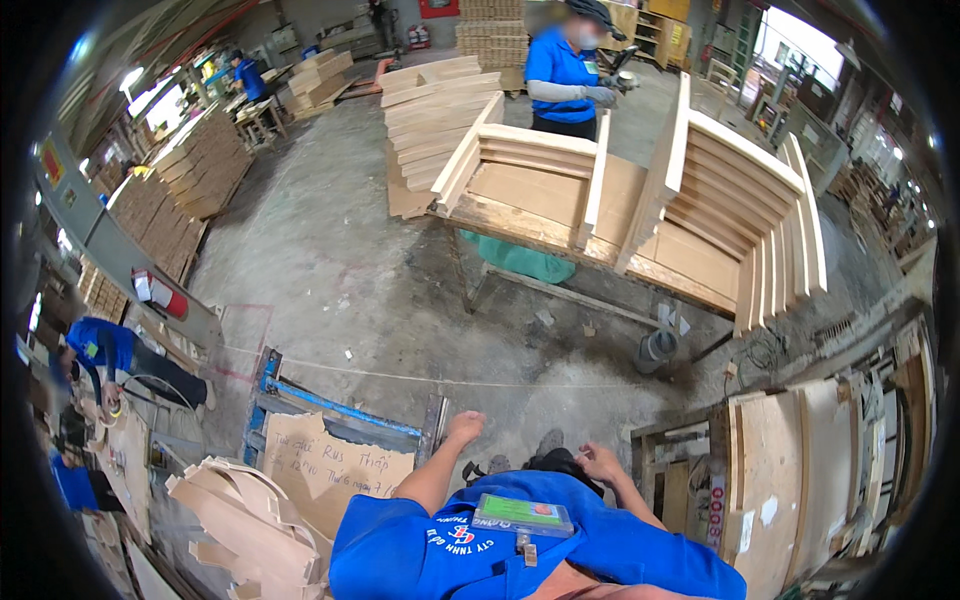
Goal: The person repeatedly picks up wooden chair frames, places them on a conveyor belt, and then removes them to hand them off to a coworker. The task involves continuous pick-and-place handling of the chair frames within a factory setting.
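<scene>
Concrete floor lies beneath left hand and right hand, each grip half-open, apparently empty, details indistinct.

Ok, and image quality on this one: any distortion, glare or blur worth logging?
Head view: fisheye distortion, the picture darkening to black at its rim; head view: glare from the washed-out bright opening at upper right and a ceiling light at upper left; head view: blur over the face of the co-worker, while the left hand and right hand look fairly sharp.
</scene>
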